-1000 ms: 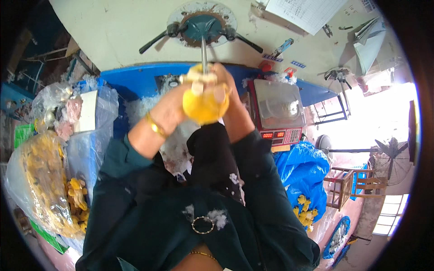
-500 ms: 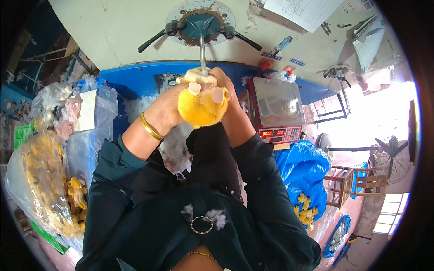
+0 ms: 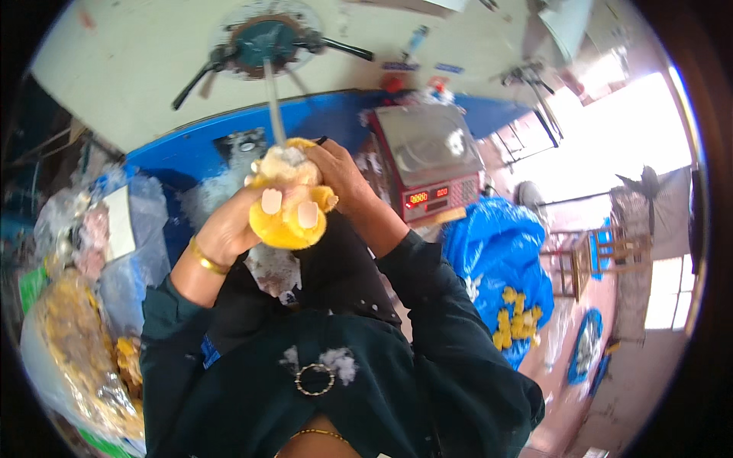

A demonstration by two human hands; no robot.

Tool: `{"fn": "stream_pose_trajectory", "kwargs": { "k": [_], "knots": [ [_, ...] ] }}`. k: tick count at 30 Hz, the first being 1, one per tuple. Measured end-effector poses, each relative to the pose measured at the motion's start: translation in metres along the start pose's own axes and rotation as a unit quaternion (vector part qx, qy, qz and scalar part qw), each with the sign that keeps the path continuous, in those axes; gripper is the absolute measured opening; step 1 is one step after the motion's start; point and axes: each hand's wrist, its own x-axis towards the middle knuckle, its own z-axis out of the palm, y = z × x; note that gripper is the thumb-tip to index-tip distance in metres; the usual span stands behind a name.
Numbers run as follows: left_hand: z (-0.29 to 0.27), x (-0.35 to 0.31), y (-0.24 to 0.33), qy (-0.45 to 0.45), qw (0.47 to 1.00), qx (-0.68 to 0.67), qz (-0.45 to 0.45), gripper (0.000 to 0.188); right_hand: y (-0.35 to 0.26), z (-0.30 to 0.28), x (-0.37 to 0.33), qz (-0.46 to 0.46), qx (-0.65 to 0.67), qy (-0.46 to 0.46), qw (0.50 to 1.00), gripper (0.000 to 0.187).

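Note:
A yellow plush toy (image 3: pixel 289 229) with two pale, flat patches hangs between my hands. My left hand (image 3: pixel 233 223) is closed round its left side. My right hand (image 3: pixel 340 174) grips its upper right edge, and a small dark tip, too small to name, shows by those fingers. White fluff shows at the toy's pale upper end, where a thin metal tube (image 3: pixel 273 103) meets it. Whether the tube's end sits inside the toy or only against it, I cannot tell. The tube comes out of a round port (image 3: pixel 263 42) with two black-handled levers on the pale machine panel.
To the right stands a red digital scale (image 3: pixel 427 153) with a metal pan. A blue plastic bag (image 3: pixel 496 244) lies below it, with several small yellow pieces (image 3: pixel 518 317) on it. A clear bag of yellow plush pieces (image 3: pixel 72 343) is at left. Loose white stuffing (image 3: pixel 221 187) lies behind my left hand.
The view has shifted, so the panel and scale sit further left and higher. My right hand has moved from beside the toy to its upper right edge, and more white fluff shows there.

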Motion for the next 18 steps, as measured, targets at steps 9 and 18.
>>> {"fn": "stream_pose_trajectory", "kwargs": {
  "k": [9, 18],
  "knots": [
    [-0.031, -0.003, -0.026, 0.031, 0.992, 0.083, -0.086, 0.038, 0.152, -0.302, -0.054, 0.352, -0.256, 0.479, 0.763, 0.057],
    [-0.059, -0.017, -0.048, 0.11, 0.989, 0.078, -0.064, 0.029, 0.072, -0.261, -0.129, 0.261, -0.433, 0.399, 0.765, 0.056]
  ]
}}
